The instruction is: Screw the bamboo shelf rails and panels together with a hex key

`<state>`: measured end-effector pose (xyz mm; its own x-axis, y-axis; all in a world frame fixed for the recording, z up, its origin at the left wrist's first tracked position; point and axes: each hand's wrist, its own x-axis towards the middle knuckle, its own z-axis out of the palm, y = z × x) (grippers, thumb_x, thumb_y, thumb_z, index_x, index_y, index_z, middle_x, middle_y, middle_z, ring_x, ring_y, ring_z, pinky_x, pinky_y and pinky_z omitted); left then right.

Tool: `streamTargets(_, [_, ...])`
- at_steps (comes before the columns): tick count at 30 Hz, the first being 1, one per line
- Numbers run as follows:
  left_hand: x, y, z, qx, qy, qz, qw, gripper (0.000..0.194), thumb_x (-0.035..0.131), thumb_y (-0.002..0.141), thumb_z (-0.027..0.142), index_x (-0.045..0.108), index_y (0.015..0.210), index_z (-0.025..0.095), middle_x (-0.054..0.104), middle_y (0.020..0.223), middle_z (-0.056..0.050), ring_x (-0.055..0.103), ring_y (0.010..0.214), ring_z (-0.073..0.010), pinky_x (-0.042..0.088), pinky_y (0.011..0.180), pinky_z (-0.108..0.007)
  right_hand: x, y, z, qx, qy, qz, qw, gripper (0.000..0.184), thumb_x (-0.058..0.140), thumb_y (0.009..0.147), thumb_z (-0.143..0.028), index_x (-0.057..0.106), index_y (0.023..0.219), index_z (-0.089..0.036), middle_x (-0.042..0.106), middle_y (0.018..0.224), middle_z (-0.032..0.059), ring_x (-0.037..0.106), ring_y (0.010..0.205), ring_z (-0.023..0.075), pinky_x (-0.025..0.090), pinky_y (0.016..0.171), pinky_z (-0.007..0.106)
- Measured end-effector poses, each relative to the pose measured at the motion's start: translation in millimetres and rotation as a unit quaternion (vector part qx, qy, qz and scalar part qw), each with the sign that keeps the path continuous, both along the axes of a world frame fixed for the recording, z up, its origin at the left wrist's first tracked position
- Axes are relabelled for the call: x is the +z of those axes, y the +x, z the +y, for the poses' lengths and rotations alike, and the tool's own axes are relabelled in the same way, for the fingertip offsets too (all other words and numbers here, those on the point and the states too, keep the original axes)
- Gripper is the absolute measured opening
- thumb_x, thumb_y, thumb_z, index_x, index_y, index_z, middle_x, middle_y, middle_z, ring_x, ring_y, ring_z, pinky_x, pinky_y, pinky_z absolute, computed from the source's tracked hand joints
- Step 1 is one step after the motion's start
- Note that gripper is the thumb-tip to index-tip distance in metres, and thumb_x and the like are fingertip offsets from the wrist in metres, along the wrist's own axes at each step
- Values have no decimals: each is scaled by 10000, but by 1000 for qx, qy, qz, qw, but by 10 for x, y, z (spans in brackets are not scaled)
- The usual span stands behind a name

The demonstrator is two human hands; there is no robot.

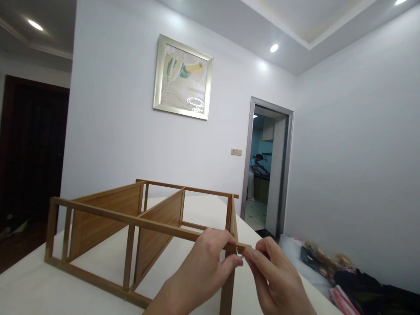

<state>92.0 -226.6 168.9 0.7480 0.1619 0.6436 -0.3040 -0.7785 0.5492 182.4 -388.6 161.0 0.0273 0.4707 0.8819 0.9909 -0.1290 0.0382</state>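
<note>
A wooden shelf frame (108,214) lies on its side on a white table (26,280), with slatted rails and flat brown panels. My left hand (203,267) grips the near top rail close to its right corner, thumb and fingers closed around the wood. My right hand (272,271) is just right of it, fingers pinched on a small metal piece (239,253) at the corner joint. The metal piece is too small to name for sure.
A framed picture (183,78) hangs on the white wall behind. An open doorway (265,170) at right shows another person in a far room. Bags and clutter (328,267) lie on the floor at right. A dark door (29,148) stands at left.
</note>
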Motion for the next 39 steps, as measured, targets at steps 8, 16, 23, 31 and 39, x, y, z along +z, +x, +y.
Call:
streamTargets(8, [41,-22,-2,-16,-7,-1,1000,158,681,818,120,681,928,232,730,978,-6,636,987,-202,457,903,-328,207,-61,2,-21,-68,-25,997,286,433,877,-26,649,955,-197,518,839,52,553,722,163,475,580,248])
streamTargets(16, [49,-25,0,-20,-14,0,1000,161,681,818,104,690,908,237,734,976,13,632,988,-197,446,895,-326,449,-78,49,1,-123,-26,992,288,399,852,-4,596,787,-204,498,816,43,544,693,152,470,561,250])
streamTargets(23, [48,-23,-3,-25,-12,4,1000,163,665,830,104,689,925,234,728,985,-1,629,993,-201,446,901,-324,441,-77,27,8,-125,-40,991,304,395,859,-2,622,840,-203,511,816,51,560,713,166,482,573,257])
streamTargets(31, [34,-21,10,-11,-8,6,1000,147,686,814,122,678,921,222,722,991,-9,631,998,-200,449,902,-318,139,54,-10,17,-54,-30,998,247,448,925,-31,630,965,-194,499,828,36,550,711,140,479,618,237])
streamTargets(39, [20,-18,2,-8,-10,6,1000,157,676,825,132,677,947,231,723,1004,-2,628,1014,-200,448,924,-317,-27,62,4,18,22,-22,999,262,499,927,-36,655,1066,-194,505,844,37,552,701,130,478,601,222])
